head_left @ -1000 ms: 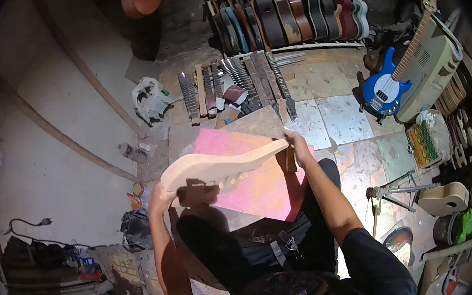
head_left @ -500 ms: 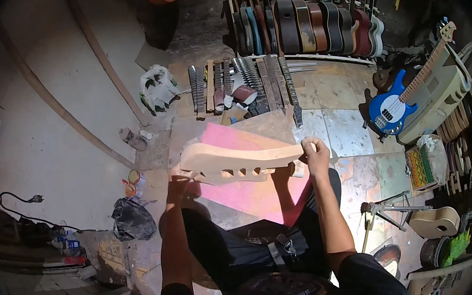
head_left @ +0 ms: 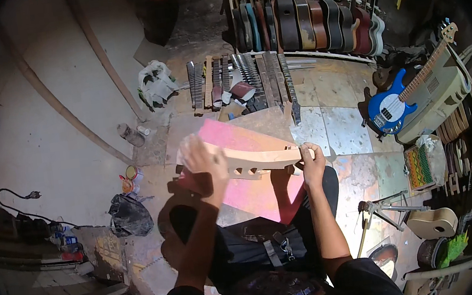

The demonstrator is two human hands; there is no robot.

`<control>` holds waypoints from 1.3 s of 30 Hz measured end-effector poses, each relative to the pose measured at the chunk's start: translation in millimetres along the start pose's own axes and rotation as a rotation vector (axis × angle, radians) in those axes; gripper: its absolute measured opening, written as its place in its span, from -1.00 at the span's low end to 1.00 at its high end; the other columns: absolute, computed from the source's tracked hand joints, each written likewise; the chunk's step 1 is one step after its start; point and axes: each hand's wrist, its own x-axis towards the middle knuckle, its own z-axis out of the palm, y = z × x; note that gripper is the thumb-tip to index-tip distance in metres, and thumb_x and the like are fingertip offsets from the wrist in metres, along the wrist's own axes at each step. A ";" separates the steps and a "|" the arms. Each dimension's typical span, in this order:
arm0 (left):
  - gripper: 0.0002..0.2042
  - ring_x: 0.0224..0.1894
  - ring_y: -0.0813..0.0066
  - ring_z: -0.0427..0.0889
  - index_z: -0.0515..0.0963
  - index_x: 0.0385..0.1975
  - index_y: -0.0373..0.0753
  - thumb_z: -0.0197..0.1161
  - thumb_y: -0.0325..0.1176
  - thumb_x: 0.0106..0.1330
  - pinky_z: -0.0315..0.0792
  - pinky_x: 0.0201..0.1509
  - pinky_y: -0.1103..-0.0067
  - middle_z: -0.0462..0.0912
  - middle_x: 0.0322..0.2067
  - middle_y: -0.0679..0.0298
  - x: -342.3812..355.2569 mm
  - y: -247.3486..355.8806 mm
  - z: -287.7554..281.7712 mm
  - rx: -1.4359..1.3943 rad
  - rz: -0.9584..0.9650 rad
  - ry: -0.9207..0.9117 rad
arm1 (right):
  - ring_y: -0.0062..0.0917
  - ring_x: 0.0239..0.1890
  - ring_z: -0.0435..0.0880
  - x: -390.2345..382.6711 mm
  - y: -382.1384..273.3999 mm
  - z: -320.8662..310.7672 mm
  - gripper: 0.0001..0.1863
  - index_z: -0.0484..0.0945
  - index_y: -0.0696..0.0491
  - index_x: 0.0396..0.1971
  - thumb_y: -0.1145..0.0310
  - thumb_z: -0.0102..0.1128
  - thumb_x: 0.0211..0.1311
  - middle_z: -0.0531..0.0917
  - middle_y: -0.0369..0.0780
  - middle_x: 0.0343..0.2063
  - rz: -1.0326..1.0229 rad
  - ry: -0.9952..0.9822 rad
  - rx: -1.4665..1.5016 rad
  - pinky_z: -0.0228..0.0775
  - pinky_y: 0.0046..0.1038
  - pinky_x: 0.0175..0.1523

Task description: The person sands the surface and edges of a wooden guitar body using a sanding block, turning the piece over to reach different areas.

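A long, pale, curved wooden piece (head_left: 260,159) with several holes along its near side is held up over my lap. My right hand (head_left: 312,165) grips its right end, fingers and thumb closed round the tip. Across its left end is my left hand (head_left: 204,165), blurred, with the fingers stretched out and apart over the wood; whether the palm presses on it I cannot tell. Part of the left end is hidden behind that hand. Below lies a pink-stained board (head_left: 241,196) on the floor, between my knees.
Guitar necks (head_left: 240,83) lie ahead, before a rack of guitars (head_left: 315,25). At right a blue bass guitar (head_left: 391,100) leans on a pale case. A black plastic bag (head_left: 130,215) and small cans (head_left: 133,174) sit at left, near the wall (head_left: 42,134).
My left hand has let go of the wooden piece's left end and swung up and right across it, fingers now extended. My right hand keeps its grip, shifted slightly.
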 end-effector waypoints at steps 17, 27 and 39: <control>-0.26 0.52 0.07 0.24 0.33 0.45 -0.24 0.29 0.05 0.36 0.02 0.60 0.07 0.27 0.49 0.09 -46.7 35.2 20.0 0.325 0.430 -0.284 | -0.62 -0.24 0.65 2.5 -2.9 -7.1 -0.69 0.50 -0.02 -0.01 0.03 0.06 0.61 0.61 -0.32 -0.22 0.041 -0.199 -0.059 0.68 -0.44 -0.26; -0.07 0.60 -0.41 -0.23 -0.21 0.52 -0.61 0.14 0.00 0.50 -0.25 0.64 0.00 -0.20 0.51 -0.50 -44.4 -60.7 78.1 -0.347 -0.518 0.006 | -0.62 -0.32 0.64 29.5 19.4 -18.8 -0.75 0.51 0.07 -0.08 0.17 0.12 0.59 0.61 -0.28 -0.29 -0.098 -0.119 -0.092 0.65 -0.47 -0.30; -0.12 0.61 -0.35 -0.16 -0.04 0.56 -0.43 0.24 -0.09 0.40 -0.21 0.62 -0.07 -0.12 0.58 -0.26 -0.8 -15.2 57.7 -0.201 -0.163 0.187 | -0.68 -0.29 0.53 39.7 35.2 -23.0 -0.81 0.53 0.14 -0.20 0.31 0.12 0.57 0.59 -0.31 -0.33 -0.265 -0.184 -0.145 0.47 -0.54 -0.16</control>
